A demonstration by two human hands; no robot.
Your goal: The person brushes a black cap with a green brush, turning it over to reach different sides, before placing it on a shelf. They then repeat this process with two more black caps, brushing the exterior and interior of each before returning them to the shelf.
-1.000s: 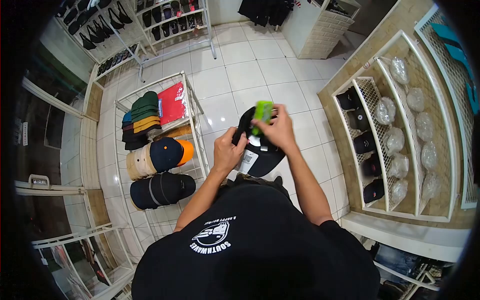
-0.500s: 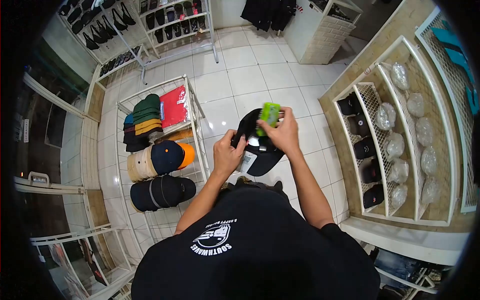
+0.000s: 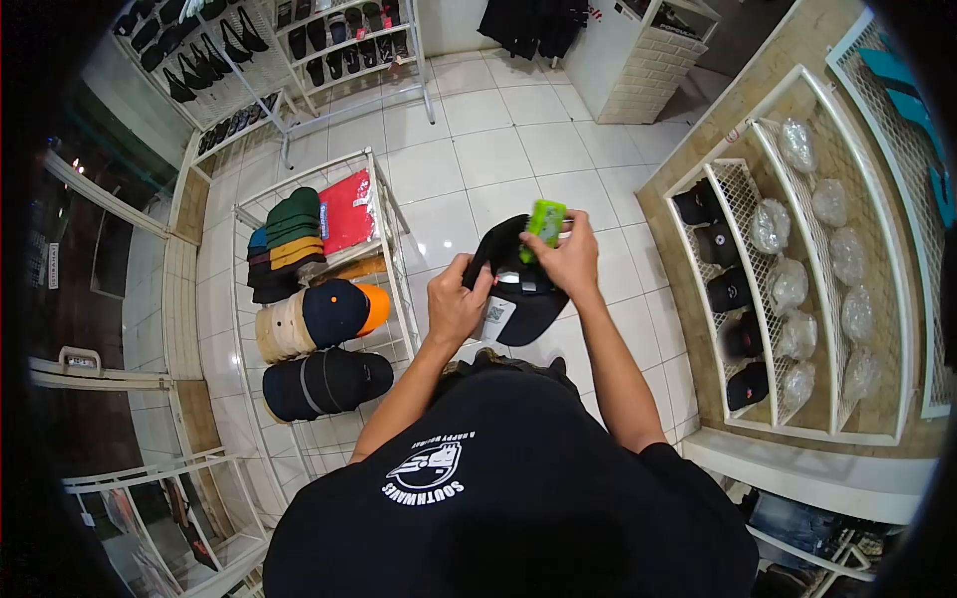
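Observation:
A black cap (image 3: pixel 543 317) is held up in front of my body, its inside facing me, with a white tag (image 3: pixel 495 317) hanging out on its left. My left hand (image 3: pixel 457 302) pinches the cap's left edge between thumb and fingers. In my right hand (image 3: pixel 571 257) is a lime-green brush (image 3: pixel 543 224) with a jagged, bristle-like edge, gripped between thumb and fingers. It overlaps the cap's upper right side in this view.
At left, a white wire rack (image 3: pixel 371 154) carries stacked caps (image 3: pixel 334 309), folded beanies (image 3: pixel 294 221) and a red packet (image 3: pixel 347 211). Wall shelves (image 3: pixel 753 209) on the right hold black caps and plastic-wrapped bundles. Footwear shelves (image 3: pixel 349 45) stand at the back left.
My right hand and the brush have shifted slightly right and up. The brush now leans more to the right. My left hand stays at the cap's edge.

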